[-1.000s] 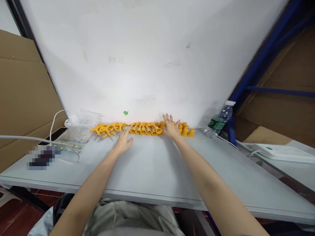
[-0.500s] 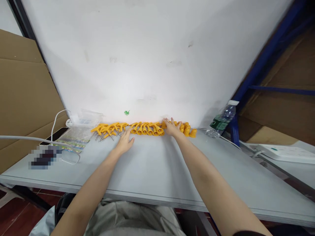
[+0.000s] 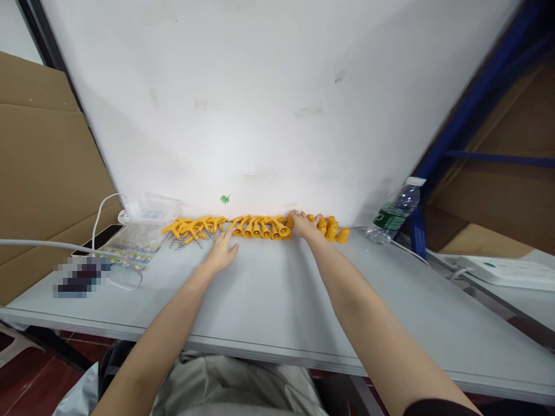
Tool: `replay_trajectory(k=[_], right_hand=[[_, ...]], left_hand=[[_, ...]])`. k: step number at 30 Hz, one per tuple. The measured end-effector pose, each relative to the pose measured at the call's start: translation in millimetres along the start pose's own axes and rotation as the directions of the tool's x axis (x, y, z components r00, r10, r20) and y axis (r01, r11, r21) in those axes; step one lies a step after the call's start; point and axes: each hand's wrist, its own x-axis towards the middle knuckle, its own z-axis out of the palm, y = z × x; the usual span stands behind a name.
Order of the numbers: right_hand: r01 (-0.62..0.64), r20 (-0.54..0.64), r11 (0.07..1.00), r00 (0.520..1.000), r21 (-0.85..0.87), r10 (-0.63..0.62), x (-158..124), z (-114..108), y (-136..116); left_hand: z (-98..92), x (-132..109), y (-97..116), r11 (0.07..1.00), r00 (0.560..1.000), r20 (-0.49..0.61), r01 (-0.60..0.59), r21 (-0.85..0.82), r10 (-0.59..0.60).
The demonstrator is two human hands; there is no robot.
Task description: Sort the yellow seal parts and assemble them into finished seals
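My left hand (image 3: 222, 252) lies flat on the table, fingers stretched forward and thumb apart. Its fingertips are at the left end of a row of yellow trumpet-shaped plastic pieces (image 3: 256, 230), whose round open ends face me. To its left lies a pile of yellow-handled corkscrews (image 3: 188, 226) with metal spirals. At the row's right end, my right hand (image 3: 303, 225) rests over yellow pieces, fingers apart and bent forward; its thumb and what lies beneath are hidden. Just right of it stand several small yellow cup-shaped pieces (image 3: 333, 230).
A plastic bottle (image 3: 393, 212) leans at the back right, near a blue metal frame (image 3: 451, 138). A white panel (image 3: 269, 115) rises behind the pieces. Plastic bags (image 3: 151, 222), a white cable (image 3: 125, 263) and a cardboard box (image 3: 39, 173) are on the left. A white power strip (image 3: 507, 271) lies at right.
My right hand's fingers have bent down and drawn a little closer together over the yellow pieces. My left hand stays at the row's left end. The view has shifted slightly.
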Motion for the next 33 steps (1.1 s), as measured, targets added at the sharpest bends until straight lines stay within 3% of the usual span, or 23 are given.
replay_trajectory(k=[10,17,24,33], right_hand=[[-0.099,-0.003,0.995,0.995,-0.007,0.098,-4,-15,-11],[-0.072,-0.083,0.997,0.994,-0.039,0.068,-3,-12,-17],[-0.087,-0.121,0.995,0.989,-0.054,0.080,-3,-11,-14],[-0.036,0.163,0.988,0.985,-0.148,0.060,6,-38,-10]], left_hand=[[1.3,1,-2,0.999,0.999,-0.005,-0.033,0.008,0.033],[-1.2,2,0,0.999,0.999,-0.011,-0.033,0.011,0.033],[-8.9,4,11,0.998,0.999,0.019,0.041,0.042,-0.042],[-18.2,1,23,0.987,0.991,0.043,0.120,0.110,-0.125]])
